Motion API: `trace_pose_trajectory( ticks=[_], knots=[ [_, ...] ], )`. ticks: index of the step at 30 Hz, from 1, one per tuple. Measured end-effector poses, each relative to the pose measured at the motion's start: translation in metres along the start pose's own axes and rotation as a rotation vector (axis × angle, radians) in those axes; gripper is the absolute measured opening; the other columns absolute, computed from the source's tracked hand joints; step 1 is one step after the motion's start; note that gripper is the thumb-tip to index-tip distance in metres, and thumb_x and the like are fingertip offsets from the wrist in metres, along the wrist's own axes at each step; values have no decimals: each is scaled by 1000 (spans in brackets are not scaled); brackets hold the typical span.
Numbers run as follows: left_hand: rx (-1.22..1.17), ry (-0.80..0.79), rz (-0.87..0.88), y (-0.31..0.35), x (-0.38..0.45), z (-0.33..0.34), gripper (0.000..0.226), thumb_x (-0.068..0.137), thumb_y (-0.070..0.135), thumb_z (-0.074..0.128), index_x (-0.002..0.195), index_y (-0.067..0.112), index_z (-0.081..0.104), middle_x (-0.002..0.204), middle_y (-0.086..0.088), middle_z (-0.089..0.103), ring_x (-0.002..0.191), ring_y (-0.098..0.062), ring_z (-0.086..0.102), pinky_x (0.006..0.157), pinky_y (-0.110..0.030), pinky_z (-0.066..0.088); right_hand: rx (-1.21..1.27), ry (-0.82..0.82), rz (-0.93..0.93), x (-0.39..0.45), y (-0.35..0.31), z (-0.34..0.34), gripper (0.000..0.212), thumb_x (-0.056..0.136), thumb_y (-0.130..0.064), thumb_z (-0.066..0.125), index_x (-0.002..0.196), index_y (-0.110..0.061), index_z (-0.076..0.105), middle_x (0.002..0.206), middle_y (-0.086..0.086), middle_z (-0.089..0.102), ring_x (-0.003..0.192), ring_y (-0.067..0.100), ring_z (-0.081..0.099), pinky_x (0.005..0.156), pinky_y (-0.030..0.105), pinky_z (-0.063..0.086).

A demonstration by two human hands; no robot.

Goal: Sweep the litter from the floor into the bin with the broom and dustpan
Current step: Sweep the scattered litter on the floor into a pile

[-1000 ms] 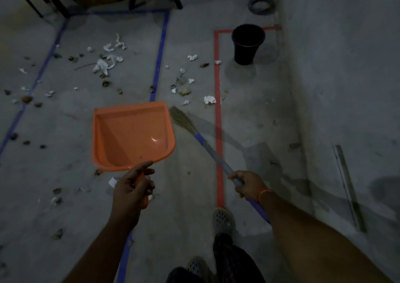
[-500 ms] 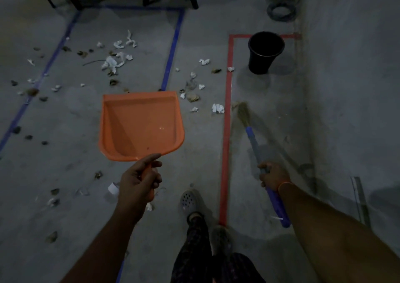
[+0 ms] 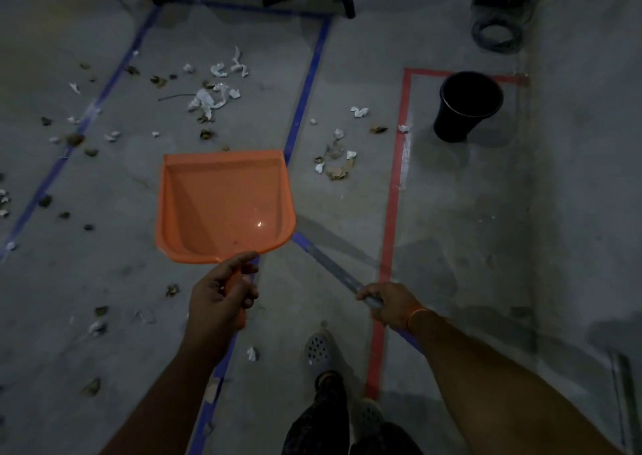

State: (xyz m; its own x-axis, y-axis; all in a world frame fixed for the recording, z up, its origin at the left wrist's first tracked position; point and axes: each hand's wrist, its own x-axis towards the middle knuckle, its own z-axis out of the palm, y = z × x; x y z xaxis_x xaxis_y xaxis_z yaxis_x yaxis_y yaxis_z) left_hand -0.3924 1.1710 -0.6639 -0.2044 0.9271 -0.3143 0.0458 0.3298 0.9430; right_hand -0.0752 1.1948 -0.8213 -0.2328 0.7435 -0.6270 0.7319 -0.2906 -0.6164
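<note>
My left hand (image 3: pixel 222 291) has its fingers curled round the handle of the orange dustpan (image 3: pixel 225 207), held above the floor (image 3: pixel 469 232). My right hand (image 3: pixel 389 301) grips the broom (image 3: pixel 330 263); its head is hidden behind the pan. Litter (image 3: pixel 212 96) lies scattered beyond, and the black bin (image 3: pixel 465 107) stands near the far right wall.

A dim, bare test room: concrete floor (image 3: pixel 486 232) marked with blue tape (image 3: pixel 305 82) and red tape (image 3: pixel 391 211).
</note>
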Motion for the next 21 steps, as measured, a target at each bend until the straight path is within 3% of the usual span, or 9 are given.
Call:
trace_pose_trajectory(
  ticks=[5, 8, 13, 18, 21],
  knots=[
    [-19, 32, 14, 19, 37, -2, 35, 96, -6, 54, 119, 15, 70, 100, -12, 69, 64, -21, 55, 51, -26, 45, 89, 160, 72, 18, -6, -30, 45, 77, 4, 64, 104, -31, 70, 93, 6, 70, 60, 12, 64, 53, 19, 54],
    [-4, 64, 26, 26, 59, -1, 38, 97, -9, 51, 119, 15, 70, 102, -11, 70, 66, -23, 56, 53, -26, 47, 158, 287, 178, 34, 6, -59, 47, 75, 3, 66, 99, -37, 69, 85, 10, 72, 54, 17, 65, 50, 25, 55],
    [-2, 91, 36, 31, 90, 3, 37, 96, -9, 53, 122, 11, 69, 105, -14, 69, 69, -25, 58, 54, -25, 48, 268, 415, 332, 63, 21, -107, 37, 76, 12, 64, 102, -13, 70, 79, 22, 68, 50, 28, 62, 52, 36, 56],
    [-19, 159, 8, 37, 116, 15, 37, 97, -9, 51, 124, 10, 67, 108, -16, 67, 70, -23, 59, 56, -25, 48, 160, 284, 335, 102, 13, -122, 36, 77, 8, 65, 106, -13, 69, 86, 21, 69, 51, 26, 62, 50, 28, 54],
    [-2, 187, -4, 43, 134, 25, 37, 97, -9, 50, 124, 10, 67, 107, -16, 68, 70, -23, 60, 57, -25, 49, 40, 129, 225, 131, -8, -122, 37, 78, 2, 66, 105, -24, 68, 98, 14, 70, 69, 25, 66, 61, 29, 57]
  ],
)
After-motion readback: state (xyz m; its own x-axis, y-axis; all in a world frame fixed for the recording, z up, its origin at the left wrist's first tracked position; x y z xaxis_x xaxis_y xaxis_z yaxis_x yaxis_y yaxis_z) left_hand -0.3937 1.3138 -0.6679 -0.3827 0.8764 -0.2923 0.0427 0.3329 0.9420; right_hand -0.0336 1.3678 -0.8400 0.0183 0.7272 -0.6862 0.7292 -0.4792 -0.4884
